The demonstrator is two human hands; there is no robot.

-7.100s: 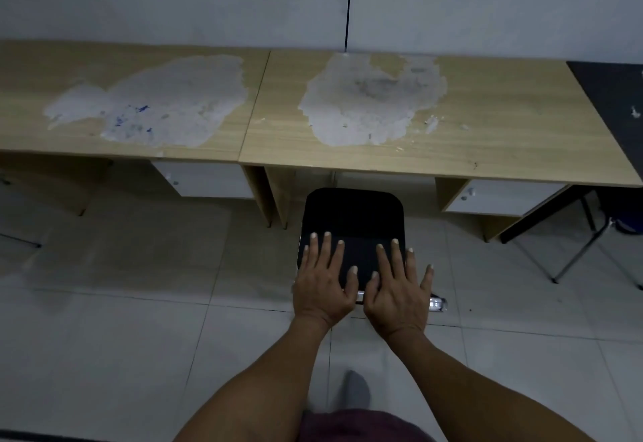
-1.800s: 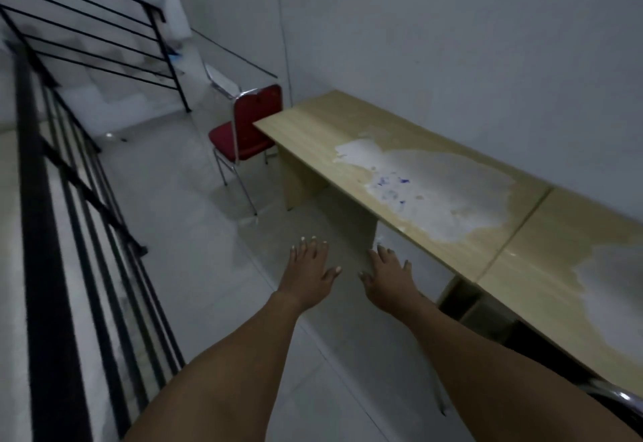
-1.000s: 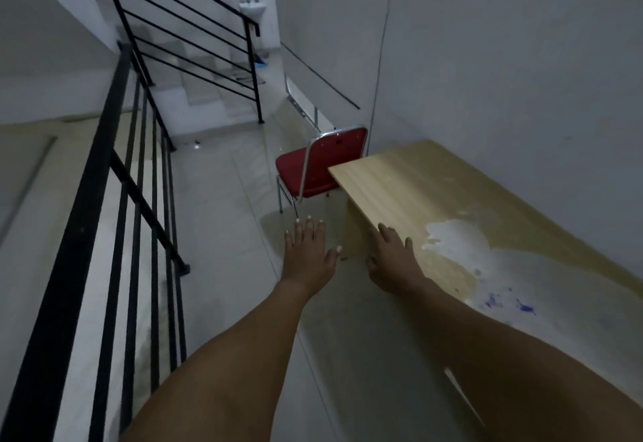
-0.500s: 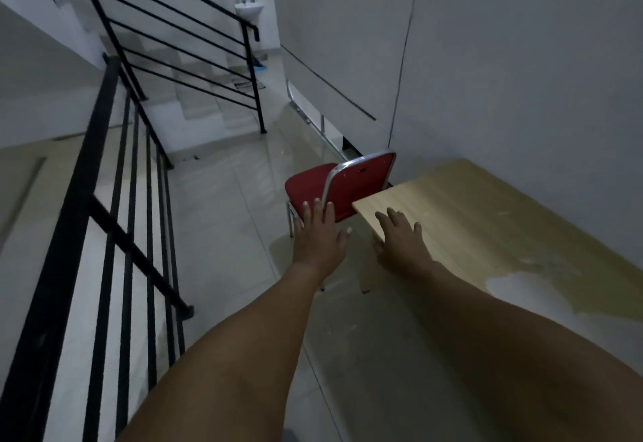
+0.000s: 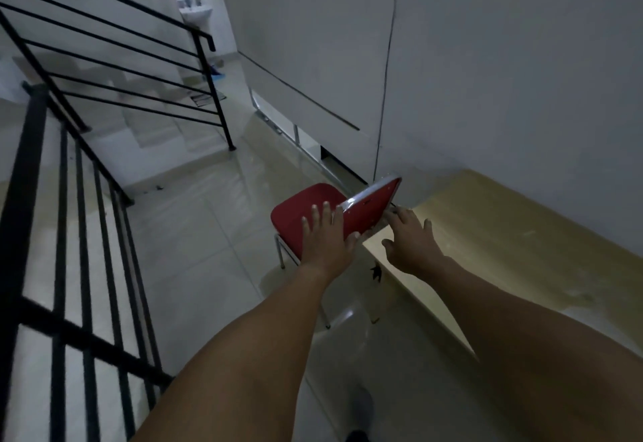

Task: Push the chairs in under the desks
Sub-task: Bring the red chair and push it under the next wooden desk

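A red chair (image 5: 295,213) with a chrome frame stands on the tiled floor just off the short left end of the wooden desk (image 5: 504,232). Its red backrest (image 5: 374,203) is toward the desk's corner and its seat points away from the desk. My left hand (image 5: 325,243) is stretched out with fingers spread, in front of the seat and the near edge of the backrest. My right hand (image 5: 412,245) hovers over the desk's corner, its fingertips at the backrest's lower right edge. Neither hand is closed around the chair.
A black metal railing (image 5: 69,232) runs along the left, with stairs (image 5: 156,131) going up behind it. A grey wall (image 5: 504,76) backs the desk. The tiled floor (image 5: 195,250) lies between railing and chair. A white sink (image 5: 196,15) stands far back.
I have moved closer to the red chair along the desk. Both hands have come forward, from over the floor and desk edge up to the chair's backrest.
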